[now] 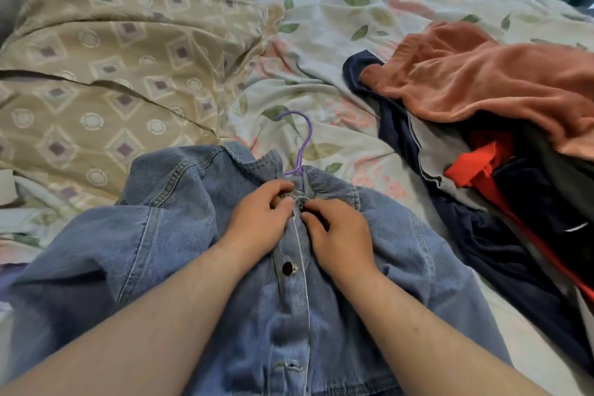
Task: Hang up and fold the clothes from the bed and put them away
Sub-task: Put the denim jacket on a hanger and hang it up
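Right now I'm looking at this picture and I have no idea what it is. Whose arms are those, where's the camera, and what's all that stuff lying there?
There is no machine here. One camera sits on a person's head and looks forward and down, so the two bare arms coming in from the bottom are that person's own. Spread underneath are a floral sheet and, on the left, a beige patterned cover. In front lies a denim jacket, already on a purple hanger; only its hook shows, above the collar. The left hand and the right hand both pinch the jacket's front edge just under the collar, seemingly at the top button. To the right is a pile of clothes, not yet sorted.
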The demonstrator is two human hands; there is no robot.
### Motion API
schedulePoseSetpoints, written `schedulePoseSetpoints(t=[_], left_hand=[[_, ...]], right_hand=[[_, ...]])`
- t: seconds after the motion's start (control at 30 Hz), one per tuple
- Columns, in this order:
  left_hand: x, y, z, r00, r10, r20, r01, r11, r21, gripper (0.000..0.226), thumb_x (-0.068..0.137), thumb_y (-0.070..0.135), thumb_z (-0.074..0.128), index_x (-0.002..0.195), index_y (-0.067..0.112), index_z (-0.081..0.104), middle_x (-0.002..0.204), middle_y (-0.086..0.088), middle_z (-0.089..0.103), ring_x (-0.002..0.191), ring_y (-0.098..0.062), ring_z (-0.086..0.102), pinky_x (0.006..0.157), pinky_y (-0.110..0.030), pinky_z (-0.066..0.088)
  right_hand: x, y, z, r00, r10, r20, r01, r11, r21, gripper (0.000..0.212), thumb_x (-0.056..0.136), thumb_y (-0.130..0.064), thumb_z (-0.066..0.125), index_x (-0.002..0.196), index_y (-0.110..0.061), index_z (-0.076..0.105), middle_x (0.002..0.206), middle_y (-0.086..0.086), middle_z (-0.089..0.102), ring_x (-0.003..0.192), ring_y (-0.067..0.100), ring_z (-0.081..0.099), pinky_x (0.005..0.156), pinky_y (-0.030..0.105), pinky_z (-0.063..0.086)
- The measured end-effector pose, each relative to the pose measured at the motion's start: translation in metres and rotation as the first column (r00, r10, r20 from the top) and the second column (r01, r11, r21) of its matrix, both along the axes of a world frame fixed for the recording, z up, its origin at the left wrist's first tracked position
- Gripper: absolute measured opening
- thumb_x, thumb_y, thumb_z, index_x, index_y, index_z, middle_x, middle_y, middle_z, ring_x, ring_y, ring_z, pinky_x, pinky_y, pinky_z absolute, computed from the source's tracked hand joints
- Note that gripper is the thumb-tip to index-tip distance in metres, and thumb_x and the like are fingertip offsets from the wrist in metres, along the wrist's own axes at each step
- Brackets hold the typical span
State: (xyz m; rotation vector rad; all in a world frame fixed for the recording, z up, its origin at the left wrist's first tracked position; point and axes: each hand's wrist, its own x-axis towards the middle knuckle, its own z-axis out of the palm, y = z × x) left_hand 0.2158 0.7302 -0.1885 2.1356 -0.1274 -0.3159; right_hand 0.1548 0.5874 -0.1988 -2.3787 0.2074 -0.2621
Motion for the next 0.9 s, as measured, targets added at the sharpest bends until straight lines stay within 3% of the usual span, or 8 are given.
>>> schedulePoseSetpoints(t=[0.1, 0.2, 0.3, 0.43, 0.57, 0.67, 0.77, 0.9], left_hand=[[0.005, 0.004, -0.005, 0.996, -0.083, -0.034, 0.082, 0.996, -0.031, 0.048, 0.096, 0.017, 0.053, 0.136, 0.043, 0.055, 0.122, 0.031, 0.052, 0.116, 0.005, 0.049, 0.088, -0.005, 0.031], [0.005, 0.004, 0.000, 0.992, -0.122, -0.028, 0.121, 0.992, -0.016, 0.048, 0.095, 0.012, 0.052, 0.132, 0.042, 0.058, 0.123, 0.029, 0.054, 0.122, 0.001, 0.050, 0.096, -0.012, 0.033], [-0.003, 0.002, 0.006, 0.996, -0.087, -0.006, 0.087, 0.996, 0.024, 0.028, 0.089, 0.025, 0.052, 0.098, 0.052, 0.057, 0.097, 0.028, 0.065, 0.096, 0.002, 0.059, 0.082, -0.018, 0.041], [-0.016, -0.001, 0.001, 0.991, 0.025, 0.130, -0.024, 1.000, -0.012, 0.014, 0.080, 0.042, 0.046, 0.092, 0.039, 0.052, 0.083, 0.010, 0.061, 0.079, -0.004, 0.056, 0.073, -0.032, 0.045], [-0.020, 0.003, -0.007, 0.963, 0.135, 0.235, -0.109, 0.987, -0.120, 0.011, 0.086, 0.034, 0.046, 0.094, 0.039, 0.054, 0.080, 0.012, 0.060, 0.074, -0.003, 0.056, 0.067, -0.027, 0.044], [-0.025, 0.003, -0.008, 0.960, 0.063, 0.274, -0.037, 0.994, -0.099, 0.045, 0.089, 0.024, 0.045, 0.123, 0.052, 0.055, 0.090, 0.025, 0.065, 0.085, 0.005, 0.061, 0.079, -0.012, 0.046], [-0.023, 0.000, -0.006, 0.948, 0.040, 0.315, -0.035, 0.999, -0.020, 0.040, 0.092, 0.016, 0.045, 0.120, 0.032, 0.068, 0.112, 0.006, 0.070, 0.106, -0.015, 0.063, 0.094, -0.026, 0.047], [-0.028, -0.006, 0.028, 0.876, 0.008, 0.483, -0.059, 0.994, 0.091, 0.019, 0.093, 0.019, 0.048, 0.103, 0.028, 0.062, 0.073, 0.007, 0.063, 0.073, -0.020, 0.060, 0.068, -0.041, 0.051]], right_hand=[[-0.002, 0.002, -0.006, 0.999, -0.004, 0.047, 0.006, 0.999, -0.049, 0.015, 0.090, -0.028, 0.065, 0.104, -0.027, 0.071, 0.093, -0.009, 0.067, 0.088, 0.014, 0.061, 0.078, 0.028, 0.046], [-0.004, 0.005, -0.006, 0.996, -0.010, 0.086, 0.017, 0.996, -0.086, 0.018, 0.090, -0.028, 0.064, 0.107, -0.027, 0.068, 0.097, -0.008, 0.066, 0.090, 0.017, 0.061, 0.077, 0.033, 0.049], [-0.006, 0.007, -0.007, 0.994, 0.003, 0.113, 0.010, 0.993, -0.117, 0.021, 0.090, -0.029, 0.062, 0.111, -0.028, 0.065, 0.096, -0.007, 0.063, 0.087, 0.018, 0.061, 0.073, 0.036, 0.052], [-0.008, 0.005, -0.010, 0.986, 0.003, 0.166, 0.019, 0.991, -0.129, 0.022, 0.089, -0.027, 0.065, 0.111, -0.027, 0.064, 0.091, -0.007, 0.063, 0.083, 0.018, 0.061, 0.069, 0.037, 0.053], [-0.010, 0.006, -0.012, 0.977, 0.009, 0.213, 0.020, 0.991, -0.135, 0.026, 0.092, -0.034, 0.055, 0.116, -0.028, 0.065, 0.090, -0.009, 0.068, 0.082, 0.014, 0.059, 0.073, 0.029, 0.047], [-0.009, 0.005, -0.014, 0.962, 0.016, 0.272, 0.011, 0.995, -0.099, 0.030, 0.093, -0.032, 0.053, 0.117, -0.024, 0.070, 0.092, -0.008, 0.069, 0.083, 0.016, 0.062, 0.077, 0.028, 0.048], [-0.009, 0.003, -0.014, 0.954, 0.034, 0.298, -0.012, 0.997, -0.075, 0.026, 0.092, -0.024, 0.061, 0.115, -0.021, 0.074, 0.090, -0.006, 0.070, 0.082, 0.019, 0.064, 0.075, 0.036, 0.053], [-0.009, 0.005, -0.014, 0.943, 0.027, 0.332, -0.005, 0.998, -0.066, 0.022, 0.091, -0.025, 0.063, 0.105, -0.021, 0.079, 0.081, -0.003, 0.069, 0.076, 0.023, 0.065, 0.068, 0.040, 0.054]])
